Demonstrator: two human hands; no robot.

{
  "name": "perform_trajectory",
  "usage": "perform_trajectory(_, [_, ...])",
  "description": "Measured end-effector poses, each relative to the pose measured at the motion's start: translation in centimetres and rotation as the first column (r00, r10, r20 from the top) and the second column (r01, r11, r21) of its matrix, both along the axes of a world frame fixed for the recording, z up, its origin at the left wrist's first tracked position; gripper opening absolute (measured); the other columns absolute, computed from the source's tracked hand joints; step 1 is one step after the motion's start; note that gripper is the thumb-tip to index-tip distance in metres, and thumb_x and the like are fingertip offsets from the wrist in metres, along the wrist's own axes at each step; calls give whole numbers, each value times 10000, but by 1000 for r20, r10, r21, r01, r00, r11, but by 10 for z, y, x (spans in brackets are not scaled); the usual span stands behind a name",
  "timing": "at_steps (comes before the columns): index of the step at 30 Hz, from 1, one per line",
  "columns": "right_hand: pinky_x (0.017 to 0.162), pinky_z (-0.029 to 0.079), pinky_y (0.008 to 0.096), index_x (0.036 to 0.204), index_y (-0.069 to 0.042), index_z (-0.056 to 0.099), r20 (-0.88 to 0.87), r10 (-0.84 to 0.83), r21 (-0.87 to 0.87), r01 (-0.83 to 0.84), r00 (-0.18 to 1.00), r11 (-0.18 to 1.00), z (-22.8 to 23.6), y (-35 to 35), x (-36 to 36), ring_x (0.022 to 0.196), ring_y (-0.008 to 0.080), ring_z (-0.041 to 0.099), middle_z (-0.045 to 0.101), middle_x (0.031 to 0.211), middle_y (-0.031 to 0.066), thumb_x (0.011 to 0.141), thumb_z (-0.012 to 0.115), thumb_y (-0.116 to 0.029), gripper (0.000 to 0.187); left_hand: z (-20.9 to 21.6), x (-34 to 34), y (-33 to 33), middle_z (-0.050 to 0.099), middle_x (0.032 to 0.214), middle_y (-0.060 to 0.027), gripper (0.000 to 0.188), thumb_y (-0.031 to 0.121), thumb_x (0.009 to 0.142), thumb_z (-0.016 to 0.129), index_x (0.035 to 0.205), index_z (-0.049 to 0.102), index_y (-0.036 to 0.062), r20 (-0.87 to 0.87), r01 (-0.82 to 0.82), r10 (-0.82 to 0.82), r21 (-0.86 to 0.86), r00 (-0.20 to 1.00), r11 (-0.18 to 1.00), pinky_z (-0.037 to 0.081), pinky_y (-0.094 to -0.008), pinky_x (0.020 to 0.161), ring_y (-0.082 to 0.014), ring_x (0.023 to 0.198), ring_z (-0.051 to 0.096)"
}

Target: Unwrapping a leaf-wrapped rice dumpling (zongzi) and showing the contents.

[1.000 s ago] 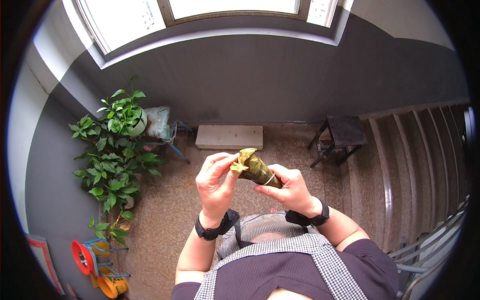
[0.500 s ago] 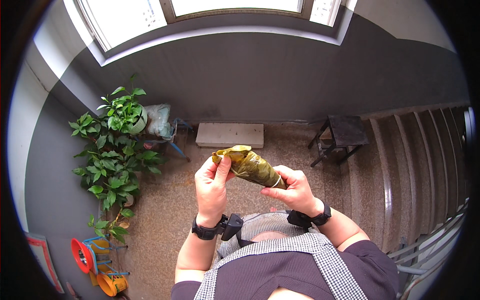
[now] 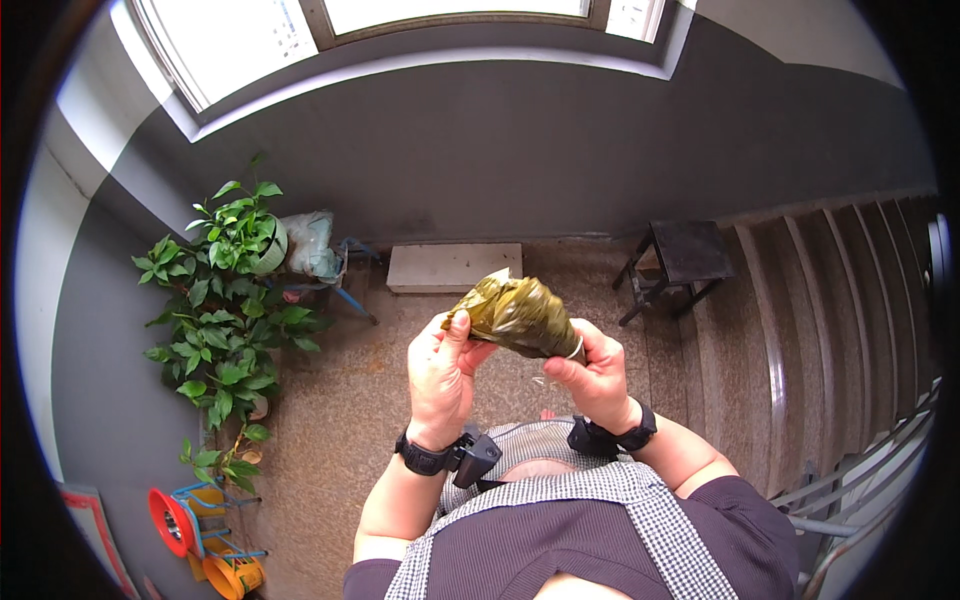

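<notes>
A long olive-green zongzi (image 3: 520, 318), wrapped in glossy leaves, is held up between both hands above the floor. My left hand (image 3: 443, 385) pinches its loose, folded leaf end, thumb on top. At the other end, where a white band of string (image 3: 575, 347) circles the wrap, my right hand (image 3: 594, 373) grips it with the thumb along the near side. The leaves hide whatever is inside. Black straps with small dark boxes sit on both wrists.
Stairs (image 3: 800, 340) and a metal railing lie to the right, beside a dark stool (image 3: 692, 250). A pale slab (image 3: 455, 268) rests by the far wall. Leafy potted plants (image 3: 225, 320) line the left, with a red basin (image 3: 172, 522) and orange bucket (image 3: 233, 577) nearer.
The zongzi has turned between my hands, showing a broader leaf face, its left end slightly higher. My left hand has shifted right and rolled, showing more of its palm side.
</notes>
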State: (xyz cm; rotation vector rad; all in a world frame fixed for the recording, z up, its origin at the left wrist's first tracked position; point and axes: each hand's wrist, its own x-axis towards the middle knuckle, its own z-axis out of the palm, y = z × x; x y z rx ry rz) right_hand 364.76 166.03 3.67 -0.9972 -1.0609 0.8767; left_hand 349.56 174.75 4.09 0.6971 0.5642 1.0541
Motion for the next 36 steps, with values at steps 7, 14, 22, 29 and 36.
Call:
perform_trajectory(7, [457,296,242,943,-31,556,-636,249,-144,-430,730,892,-7,5,20,442,50,350,428,523,-13,911,492,-502,477,1,6,4,601,1149,-112,331,203,958,494,1201,500,-21,177,230,-215,-72,961,970,508,-317,869,-190,1012,605])
perform_trajectory(14, [459,315,212,937,-11,558,-737,240,-134,-484,632,865,-10,8,27,486,47,374,492,632,-8,921,543,-404,394,6,10,6,589,1157,-125,333,194,972,466,1215,479,-33,196,216,-214,12,957,976,506,-331,880,-206,1023,604])
perform_trajectory(22, [497,320,172,1060,-56,523,-282,-79,-183,27,956,983,4,-2,16,578,8,378,508,791,-34,918,567,-369,346,17,24,-8,600,1099,-149,246,179,967,476,1095,485,-32,126,154,-184,218,975,964,520,-344,862,-208,983,621])
perform_trajectory(29, [402,263,213,873,-95,539,-691,-51,-261,-183,721,948,19,-4,23,415,43,310,488,613,-12,934,490,-457,371,14,35,-12,600,1090,-112,194,186,971,470,1053,491,11,174,199,-226,158,959,967,500,-336,866,-187,987,607])
perform_trajectory(36, [385,248,221,824,-89,546,-840,-76,-249,-257,537,934,22,-5,26,346,65,272,463,530,-11,933,481,-472,404,11,42,-13,592,1039,-79,179,182,970,474,1071,488,35,193,346,-364,121,911,930,484,-337,879,-168,982,592])
